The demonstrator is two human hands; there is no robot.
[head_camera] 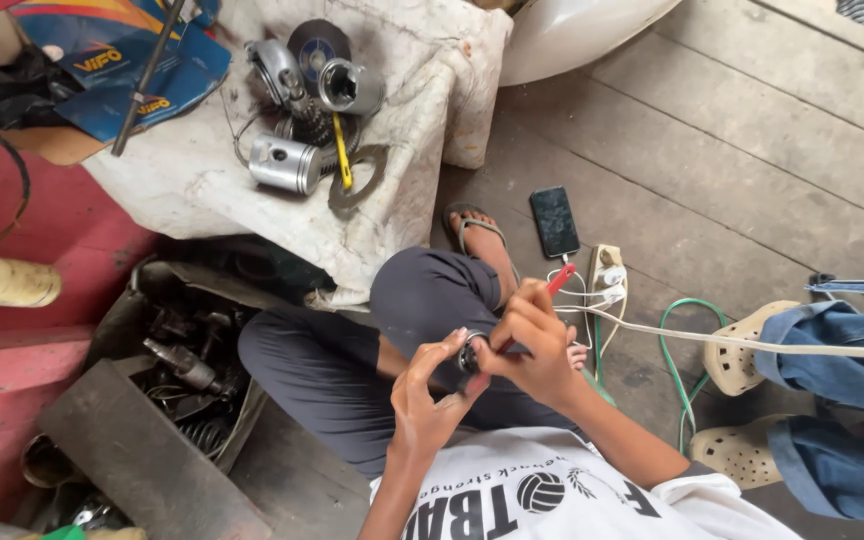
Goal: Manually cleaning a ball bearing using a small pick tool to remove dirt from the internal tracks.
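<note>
Head view, looking down at a person seated on the wooden plank floor. Centre of the frame: the left hand curls its fingers around a small round metal ring-shaped part, gripping its edge. The right hand is closed tight on a red-handled tool, its tip pressed at the part. The job looks mid-way: part held, tool engaged, nothing freed yet. Upper left, a silver metal piston and a yellow-handled screwdriver lie untouched on the white cloth. A black phone lies right of centre.
</note>
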